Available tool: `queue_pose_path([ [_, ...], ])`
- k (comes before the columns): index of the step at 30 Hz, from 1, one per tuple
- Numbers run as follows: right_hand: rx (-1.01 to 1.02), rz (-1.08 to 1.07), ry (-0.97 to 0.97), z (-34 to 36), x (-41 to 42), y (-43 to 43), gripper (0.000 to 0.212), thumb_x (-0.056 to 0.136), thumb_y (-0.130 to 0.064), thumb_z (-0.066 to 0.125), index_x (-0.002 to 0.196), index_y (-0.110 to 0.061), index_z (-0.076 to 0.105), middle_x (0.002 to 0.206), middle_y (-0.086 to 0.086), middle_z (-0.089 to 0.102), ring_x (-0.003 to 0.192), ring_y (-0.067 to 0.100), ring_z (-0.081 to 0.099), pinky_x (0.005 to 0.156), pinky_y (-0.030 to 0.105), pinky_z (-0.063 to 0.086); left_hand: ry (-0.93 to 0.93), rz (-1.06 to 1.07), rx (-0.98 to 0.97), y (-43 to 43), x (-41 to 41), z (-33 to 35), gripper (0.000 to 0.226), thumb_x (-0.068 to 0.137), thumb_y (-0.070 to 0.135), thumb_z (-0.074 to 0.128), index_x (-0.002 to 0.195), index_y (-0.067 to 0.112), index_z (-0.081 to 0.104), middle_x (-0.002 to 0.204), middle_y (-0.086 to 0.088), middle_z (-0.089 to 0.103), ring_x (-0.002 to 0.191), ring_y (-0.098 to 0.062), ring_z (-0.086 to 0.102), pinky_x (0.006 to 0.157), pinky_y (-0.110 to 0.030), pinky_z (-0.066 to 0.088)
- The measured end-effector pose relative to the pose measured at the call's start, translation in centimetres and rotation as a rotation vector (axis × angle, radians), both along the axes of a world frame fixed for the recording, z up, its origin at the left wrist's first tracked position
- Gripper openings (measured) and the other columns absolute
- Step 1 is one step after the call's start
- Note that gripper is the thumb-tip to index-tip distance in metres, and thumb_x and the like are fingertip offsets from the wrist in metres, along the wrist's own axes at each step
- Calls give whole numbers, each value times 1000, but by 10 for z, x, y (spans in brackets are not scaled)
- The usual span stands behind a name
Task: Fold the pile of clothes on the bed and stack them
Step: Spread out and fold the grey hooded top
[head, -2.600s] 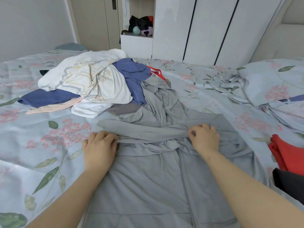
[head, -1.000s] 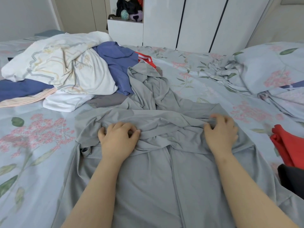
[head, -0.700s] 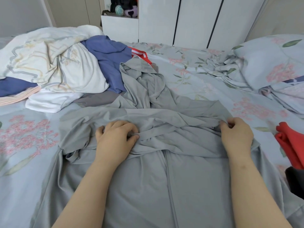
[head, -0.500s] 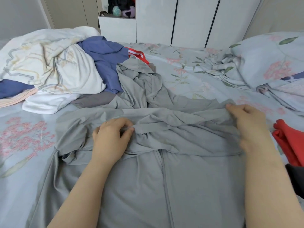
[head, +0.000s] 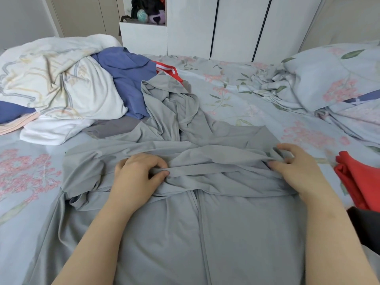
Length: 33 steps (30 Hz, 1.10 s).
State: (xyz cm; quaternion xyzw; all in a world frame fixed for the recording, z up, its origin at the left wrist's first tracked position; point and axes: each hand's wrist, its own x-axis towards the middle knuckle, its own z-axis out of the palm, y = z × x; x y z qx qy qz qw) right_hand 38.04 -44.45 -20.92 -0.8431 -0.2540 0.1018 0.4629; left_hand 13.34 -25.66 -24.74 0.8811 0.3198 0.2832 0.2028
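The left hand [head: 139, 177] pinches a fold of the grey hooded jacket [head: 236, 233]; the right hand [head: 298, 171] grips its bunched edge

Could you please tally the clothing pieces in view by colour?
Grey: 2, hooded garment, darker piece
White: 2, printed piece, plain piece
Blue: 2, large piece, left piece
Red: 2, striped piece, right garment
Peach: 1, thin strip
Black: 1, corner piece
Total: 10; some may join out of sight.

One head camera (wide-angle, close) looks forward and down over the bed [head: 236, 85].
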Motion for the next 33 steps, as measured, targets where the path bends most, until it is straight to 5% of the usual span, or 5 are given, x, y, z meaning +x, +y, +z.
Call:
queue_pose_path([
  [8, 690, 94, 716, 23, 4, -12, 17, 93, -12, 46, 94, -16, 62, 66, 0, 68, 65, 13, 66, 61, 21, 56, -62, -177, -102, -4, -1, 11, 27, 61, 57, 52, 80, 40, 59, 103, 31, 58, 94, 2, 57, 91, -24, 36],
  [12, 441, 3, 505, 10, 2, -2, 16, 91, -3, 54, 82, -11, 64, 58, -8, 68, 59, 2, 65, 57, 13, 53, 31, -206, -24, -3, -1, 4, 32, 64, 61, 51, 86, 37, 56, 113, 32, 50, 93, 1, 56, 90, -25, 35],
  [16, 877, -153, 496, 26, 15, -10, 31, 92, -7, 52, 70, -21, 69, 68, -12, 67, 69, 4, 62, 69, 18, 51, -155, -216, -186, -5, -4, 11, 21, 66, 31, 82, 61, 24, 63, 101, 26, 61, 93, 12, 58, 77, 0, 35],
  [22, -241, -433, -124, 4, 15, -17, 36, 79, -17, 54, 115, -22, 58, 122, 16, 52, 112, 38, 45, 97, 41, 38, -65, -268, -201, -10, 0, 11, 48, 71, 64, 50, 61, 18, 60, 78, 10, 67, 77, -6, 62, 74, -21, 47],
  [33, -665, 353, -375, -30, -42, 46, 51, 97, -57, 22, 146, -46, 16, 159, -12, 7, 147, 17, 3, 117, 42, 2, 628, 252, -20, -9, 2, 1, 54, 93, 63, 19, 145, 51, 10, 159, 14, 2, 147, -15, -2, 114, -54, 2],
])
